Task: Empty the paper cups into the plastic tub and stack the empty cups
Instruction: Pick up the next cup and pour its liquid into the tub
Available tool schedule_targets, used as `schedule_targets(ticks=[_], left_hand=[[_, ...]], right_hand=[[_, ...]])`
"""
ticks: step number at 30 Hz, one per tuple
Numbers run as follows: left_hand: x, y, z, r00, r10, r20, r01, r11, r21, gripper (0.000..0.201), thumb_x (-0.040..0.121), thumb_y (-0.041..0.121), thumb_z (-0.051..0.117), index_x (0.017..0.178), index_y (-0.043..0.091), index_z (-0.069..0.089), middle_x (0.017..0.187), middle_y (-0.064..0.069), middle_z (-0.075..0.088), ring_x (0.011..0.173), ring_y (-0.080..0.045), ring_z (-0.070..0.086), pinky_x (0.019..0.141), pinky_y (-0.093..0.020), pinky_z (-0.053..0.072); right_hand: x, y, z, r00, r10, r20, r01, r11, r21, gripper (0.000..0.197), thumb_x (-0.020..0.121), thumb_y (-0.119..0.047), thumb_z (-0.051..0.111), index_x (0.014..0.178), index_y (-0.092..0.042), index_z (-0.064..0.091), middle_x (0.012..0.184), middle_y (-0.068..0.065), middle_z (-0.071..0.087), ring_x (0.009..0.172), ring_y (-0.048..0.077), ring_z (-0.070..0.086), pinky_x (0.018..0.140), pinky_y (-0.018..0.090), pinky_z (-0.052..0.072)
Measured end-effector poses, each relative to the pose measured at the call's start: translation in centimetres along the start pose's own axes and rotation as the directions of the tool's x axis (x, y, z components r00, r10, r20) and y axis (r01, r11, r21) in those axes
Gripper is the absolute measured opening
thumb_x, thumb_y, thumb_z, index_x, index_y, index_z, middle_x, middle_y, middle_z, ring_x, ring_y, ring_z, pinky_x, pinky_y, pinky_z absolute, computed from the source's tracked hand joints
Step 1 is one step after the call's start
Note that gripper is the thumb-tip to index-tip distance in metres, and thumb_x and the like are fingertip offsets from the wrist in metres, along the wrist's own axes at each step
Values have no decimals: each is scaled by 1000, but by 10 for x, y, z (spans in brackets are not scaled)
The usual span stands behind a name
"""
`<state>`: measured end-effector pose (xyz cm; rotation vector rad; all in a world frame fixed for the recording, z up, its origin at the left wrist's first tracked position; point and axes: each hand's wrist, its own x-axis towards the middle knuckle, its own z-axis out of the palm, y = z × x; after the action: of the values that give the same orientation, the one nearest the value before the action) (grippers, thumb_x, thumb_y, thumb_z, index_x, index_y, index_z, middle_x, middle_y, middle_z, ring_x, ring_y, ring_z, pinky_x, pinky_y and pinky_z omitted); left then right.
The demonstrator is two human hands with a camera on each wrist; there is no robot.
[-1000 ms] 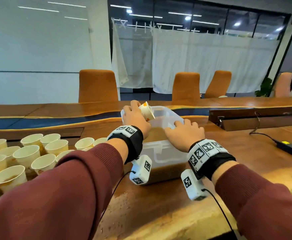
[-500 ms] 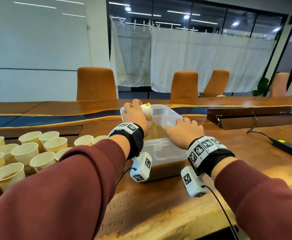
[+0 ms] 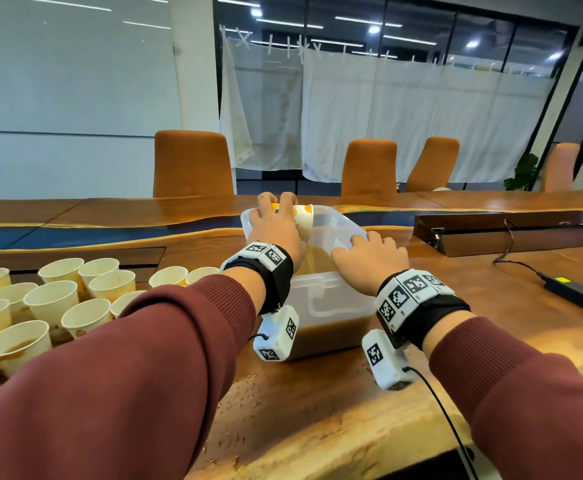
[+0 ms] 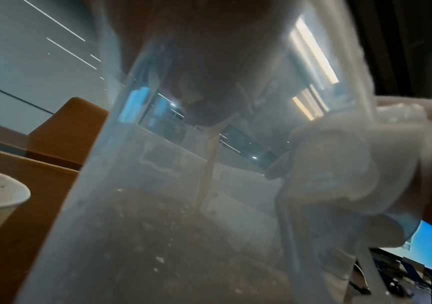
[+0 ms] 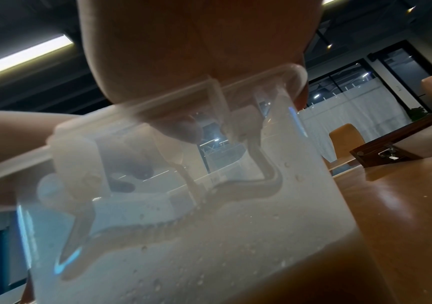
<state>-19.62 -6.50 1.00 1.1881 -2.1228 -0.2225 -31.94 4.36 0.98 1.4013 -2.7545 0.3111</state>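
The tub (image 3: 324,299) stands on the table (image 3: 317,410), liquid (image 3: 328,336) in it. The left hand (image 3: 276,230) holds a cup (image 3: 302,220) tipped over the tub's far left rim. The right hand (image 3: 369,259) rests on its right rim. Cups (image 3: 51,303) stand grouped left of the tub. An adapter (image 3: 575,294) lies far right.

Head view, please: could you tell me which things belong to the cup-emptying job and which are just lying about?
Job:
left hand tipping a paper cup
right hand steadying the plastic tub
upright cups on the left

Lying about:
power adapter
orange chairs
white curtains
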Motion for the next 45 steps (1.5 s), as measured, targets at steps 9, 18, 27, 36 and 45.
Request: schedule_targets(ticks=[9,18,27,36,45], left_hand=[[-2,4,-2,994,105,12,-106,992,65,75,77,3,76,133,36,39,145,-4,21,129,-31,36,91,-42,53],[-3,6,-5,992,109,65,-115,989,97,81,74,-1,77,136,37,40,149,-4,18,132,-30,32,81,-39,52],[-4,4,-4,997,75,24,-76,997,34,68,78,13,76,133,29,41,140,-4,27,121,-28,41,91,-38,51],[-7,4,-8,999,46,-4,-46,991,-124,61,80,34,76,128,22,41,123,-3,43,101,-19,42,81,-35,48],[-37,1,-37,982,-159,-101,47,726,-686,60,78,38,83,121,26,44,119,-2,60,98,-11,64,78,-20,53]], right_hand=[[0,0,0,1000,-3,0,3,1000,13,65,98,-50,27,155,-21,39,161,14,34,144,39,33,115,54,28],[-2,0,0,1000,-12,-6,12,1000,13,63,99,-49,27,155,-22,40,161,13,35,144,39,33,116,54,27],[-5,0,-2,1000,-14,-10,15,999,33,62,99,-48,28,154,-22,40,160,13,37,145,39,32,116,54,27],[-5,0,1,999,-9,-31,11,996,91,63,99,-48,29,156,-24,37,162,12,36,149,38,29,117,55,25],[-9,8,-18,999,-12,30,-1,920,393,47,98,-51,36,138,-32,52,149,7,53,138,36,43,107,49,32]])
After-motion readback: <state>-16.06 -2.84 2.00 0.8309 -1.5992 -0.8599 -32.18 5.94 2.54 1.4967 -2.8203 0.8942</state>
